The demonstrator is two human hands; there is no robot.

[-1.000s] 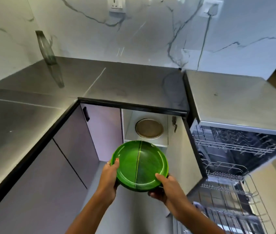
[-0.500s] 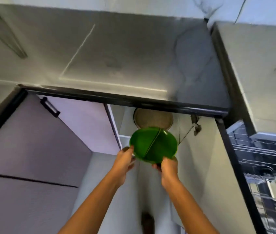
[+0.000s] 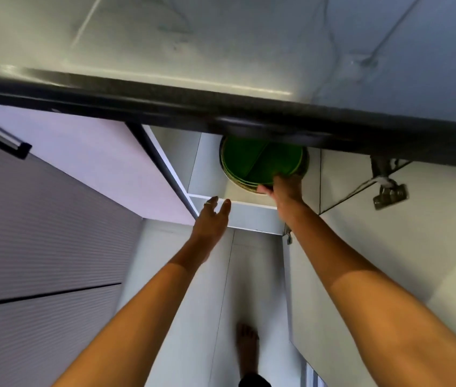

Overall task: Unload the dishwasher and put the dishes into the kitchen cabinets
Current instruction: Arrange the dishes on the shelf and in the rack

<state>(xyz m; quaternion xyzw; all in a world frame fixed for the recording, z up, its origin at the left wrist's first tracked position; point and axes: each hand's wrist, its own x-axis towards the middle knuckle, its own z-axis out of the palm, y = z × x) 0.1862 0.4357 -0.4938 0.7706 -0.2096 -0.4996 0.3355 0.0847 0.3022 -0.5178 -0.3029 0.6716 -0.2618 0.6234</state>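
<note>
Plate [image 3: 260,163] now shelved, right hand [image 3: 285,188] gripping, left hand [image 3: 211,219] released

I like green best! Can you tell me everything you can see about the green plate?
The green plate is round and shiny, with a raised rim and a darker line running across its middle. It lies flat on a shelf inside the open cabinet, on top of another plate whose edge peeks out underneath. The dark countertop edge hides its far part. The right hand touches its near rim; the left hand hangs apart from it.
</note>
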